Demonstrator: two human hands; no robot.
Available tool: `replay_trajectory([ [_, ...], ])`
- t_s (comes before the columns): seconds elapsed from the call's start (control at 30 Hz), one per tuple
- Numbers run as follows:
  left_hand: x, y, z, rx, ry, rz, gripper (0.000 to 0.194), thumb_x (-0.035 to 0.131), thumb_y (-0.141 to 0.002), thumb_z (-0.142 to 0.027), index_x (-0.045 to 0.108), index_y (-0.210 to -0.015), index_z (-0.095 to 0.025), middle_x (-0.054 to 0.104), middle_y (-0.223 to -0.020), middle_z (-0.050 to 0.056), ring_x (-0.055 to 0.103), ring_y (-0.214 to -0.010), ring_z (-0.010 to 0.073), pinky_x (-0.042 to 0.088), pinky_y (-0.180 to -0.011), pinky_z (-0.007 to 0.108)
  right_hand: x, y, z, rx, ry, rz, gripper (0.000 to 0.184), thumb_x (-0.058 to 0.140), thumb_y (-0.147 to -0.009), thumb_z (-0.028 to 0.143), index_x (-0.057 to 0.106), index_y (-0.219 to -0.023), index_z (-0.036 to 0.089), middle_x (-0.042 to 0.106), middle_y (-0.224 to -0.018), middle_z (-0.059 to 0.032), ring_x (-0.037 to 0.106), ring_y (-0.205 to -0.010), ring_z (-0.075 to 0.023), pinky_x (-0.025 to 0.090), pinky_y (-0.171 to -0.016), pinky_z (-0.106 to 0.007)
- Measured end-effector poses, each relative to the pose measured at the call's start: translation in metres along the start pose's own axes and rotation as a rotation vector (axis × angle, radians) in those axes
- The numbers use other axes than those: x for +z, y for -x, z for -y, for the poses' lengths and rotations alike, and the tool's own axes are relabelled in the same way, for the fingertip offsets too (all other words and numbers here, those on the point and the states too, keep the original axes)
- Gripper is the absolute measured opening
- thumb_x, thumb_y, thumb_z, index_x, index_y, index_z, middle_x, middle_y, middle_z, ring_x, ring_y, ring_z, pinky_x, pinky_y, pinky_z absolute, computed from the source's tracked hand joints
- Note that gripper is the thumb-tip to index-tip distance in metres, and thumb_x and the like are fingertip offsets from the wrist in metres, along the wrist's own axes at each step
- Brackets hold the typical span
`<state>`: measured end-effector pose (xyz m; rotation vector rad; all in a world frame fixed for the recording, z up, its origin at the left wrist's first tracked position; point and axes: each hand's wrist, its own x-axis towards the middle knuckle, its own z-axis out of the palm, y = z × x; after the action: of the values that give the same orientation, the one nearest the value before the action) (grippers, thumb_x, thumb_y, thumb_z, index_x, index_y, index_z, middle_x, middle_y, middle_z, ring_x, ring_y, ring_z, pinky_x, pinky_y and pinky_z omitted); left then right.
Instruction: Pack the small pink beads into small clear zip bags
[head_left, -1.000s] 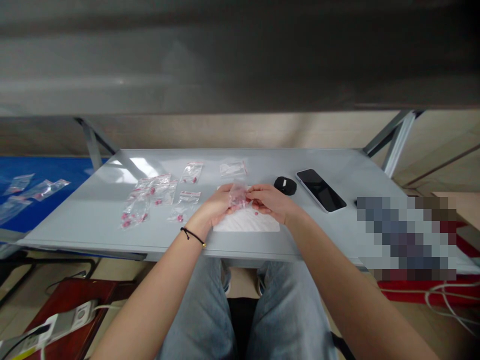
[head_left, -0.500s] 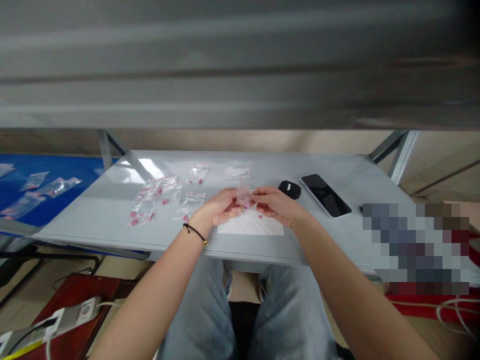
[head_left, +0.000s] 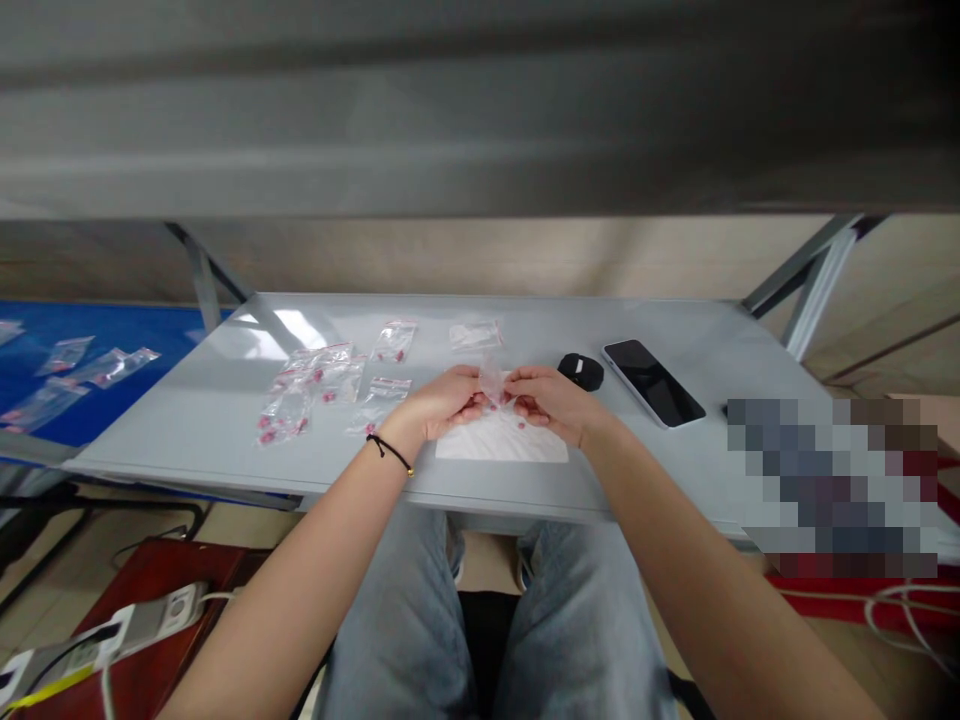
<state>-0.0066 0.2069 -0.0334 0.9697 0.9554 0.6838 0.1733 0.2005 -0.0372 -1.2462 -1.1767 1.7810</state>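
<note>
Between my hands is a small clear plastic bag (head_left: pixel 491 379), held above a white sheet (head_left: pixel 501 445) on the grey table. My left hand (head_left: pixel 451 402) pinches the bag from the left, a black cord bracelet on its wrist. From the right, the fingers of my right hand (head_left: pixel 546 400) close on the same bag. A small red piece (head_left: pixel 521 426) lies on the sheet by my right fingers. Something reddish shows at the lower end of the bag, too small to make out. To the left lie several clear zip bags (head_left: pixel 285 415) with red pieces inside.
A black rounded object (head_left: pixel 580 372) and a phone (head_left: pixel 654 384) lie on the right of the table. Behind my hands is a flat clear bag (head_left: pixel 475 335). More bags rest on a blue surface (head_left: pixel 142 400) at far left. A grey shelf (head_left: pixel 480 120) overhangs the table.
My view has tilted slightly. Both hands stay on the bag, with only small finger shifts. The bags and phone on the table have not moved.
</note>
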Motion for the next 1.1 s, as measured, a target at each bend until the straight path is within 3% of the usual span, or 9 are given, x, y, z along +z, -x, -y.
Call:
replay_trajectory([
  [0.17,0.005,0.004,0.002,0.092,-0.197,-0.089,0.007,0.060,-0.072,-0.014,0.065,-0.066,-0.014,0.050,-0.054,-0.002,0.034,-0.041,0.0055,0.016,-0.038,0.020,0.004,-0.001,-0.006,-0.037,0.027,-0.092,0.007,0.066,-0.068,0.020,0.060,-0.066,0.019,0.051,-0.055,0.0022,0.040,-0.046,-0.0088,0.025,-0.041,-0.023],
  [0.37,0.003,0.000,0.009,0.067,-0.192,-0.137,0.011,0.059,-0.072,-0.016,0.057,-0.061,-0.017,0.050,-0.055,-0.001,0.034,-0.040,0.0061,0.016,-0.040,0.021,0.008,0.003,-0.006,-0.074,0.024,-0.136,0.014,0.064,-0.069,0.020,0.053,-0.061,0.021,0.038,-0.046,0.0068,0.029,-0.041,-0.0076,0.022,-0.043,-0.026],
  [0.63,0.004,-0.004,0.005,0.012,-0.199,-0.149,0.013,0.060,-0.072,-0.018,0.058,-0.059,-0.017,0.052,-0.051,0.000,0.039,-0.040,0.0077,0.019,-0.041,0.022,0.009,0.004,-0.001,-0.057,0.019,-0.125,0.016,0.065,-0.069,0.019,0.052,-0.059,0.020,0.049,-0.055,0.0018,0.030,-0.042,-0.0066,0.014,-0.041,-0.026],
  [0.83,0.006,-0.002,0.000,-0.045,-0.251,-0.204,0.021,0.062,-0.072,-0.019,0.057,-0.052,-0.017,0.052,-0.047,0.001,0.040,-0.039,0.0085,0.019,-0.040,0.023,0.009,0.003,-0.002,-0.041,0.060,-0.145,0.009,0.062,-0.070,0.014,0.056,-0.068,0.020,0.046,-0.049,0.0049,0.034,-0.042,-0.0080,0.025,-0.043,-0.025],
  [1.1,0.006,-0.006,0.005,-0.018,-0.348,-0.244,0.023,0.052,-0.073,-0.011,0.056,-0.051,-0.016,0.051,-0.045,0.000,0.040,-0.037,0.0084,0.020,-0.040,0.024,0.014,0.007,-0.001,-0.037,0.121,-0.205,0.017,0.059,-0.076,0.008,0.051,-0.083,0.022,0.052,-0.053,0.0065,0.038,-0.043,-0.0082,0.032,-0.044,-0.023],
])
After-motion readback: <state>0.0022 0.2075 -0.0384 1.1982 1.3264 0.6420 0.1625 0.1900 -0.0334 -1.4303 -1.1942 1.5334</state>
